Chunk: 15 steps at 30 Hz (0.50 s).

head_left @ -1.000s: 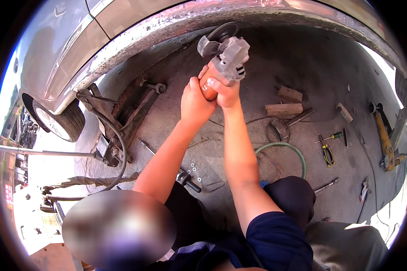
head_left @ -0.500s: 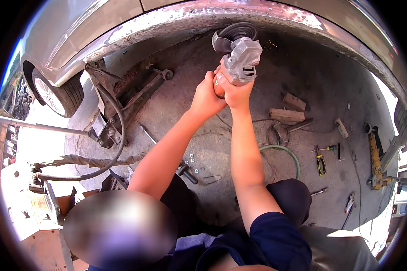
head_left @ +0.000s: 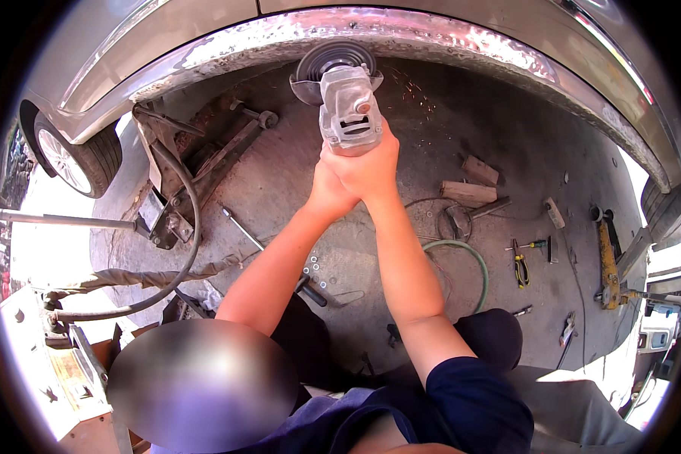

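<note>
An angle grinder [head_left: 349, 110] with a grey metal head is gripped between both my hands. Around its body my left hand [head_left: 330, 184] is closed from the left, and my right hand [head_left: 374, 168] wraps it from the right, just behind the head. Its dark disc [head_left: 339, 57], partly covered by a curved guard, is against or very near the lower edge of a car's sill [head_left: 446, 39]. Bare, shiny metal shows along that sill. Orange sparks [head_left: 418, 98] fly to the right of the disc. My hands hide most of the grinder's handle.
A floor jack [head_left: 174, 200] stands under the car at left, beside the wheel [head_left: 72, 155]. Wooden blocks [head_left: 467, 193], a green hose [head_left: 483, 272], pliers [head_left: 520, 265] and a yellow jack [head_left: 607, 265] are at right. Several nuts and a ratchet-like tool lie between my arms.
Both hands have carried the grinder left along the sill, and its head has turned. More sparks show now. My view has shifted slightly.
</note>
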Tool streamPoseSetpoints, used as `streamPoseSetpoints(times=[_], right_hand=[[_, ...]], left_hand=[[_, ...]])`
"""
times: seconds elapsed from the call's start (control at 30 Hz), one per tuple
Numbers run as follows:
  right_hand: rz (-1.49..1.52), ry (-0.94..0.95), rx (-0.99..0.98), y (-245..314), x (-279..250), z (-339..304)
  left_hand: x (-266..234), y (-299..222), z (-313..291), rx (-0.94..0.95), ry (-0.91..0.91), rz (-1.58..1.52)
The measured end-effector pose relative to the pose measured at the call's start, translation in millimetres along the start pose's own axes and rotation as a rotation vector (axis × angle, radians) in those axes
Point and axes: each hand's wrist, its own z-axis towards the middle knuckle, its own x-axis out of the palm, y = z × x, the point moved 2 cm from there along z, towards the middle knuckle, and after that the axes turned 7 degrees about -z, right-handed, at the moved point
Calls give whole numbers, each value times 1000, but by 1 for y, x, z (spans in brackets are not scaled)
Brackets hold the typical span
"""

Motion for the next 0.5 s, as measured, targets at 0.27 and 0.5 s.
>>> streamPoseSetpoints(times=[0.27, 0.5], right_hand=[[-141, -49, 36, -8, 1, 2], [-100, -47, -2, -7, -1, 4]], left_hand=[[9, 3, 3, -14, 64, -56], [11, -2, 12, -157, 126, -73]])
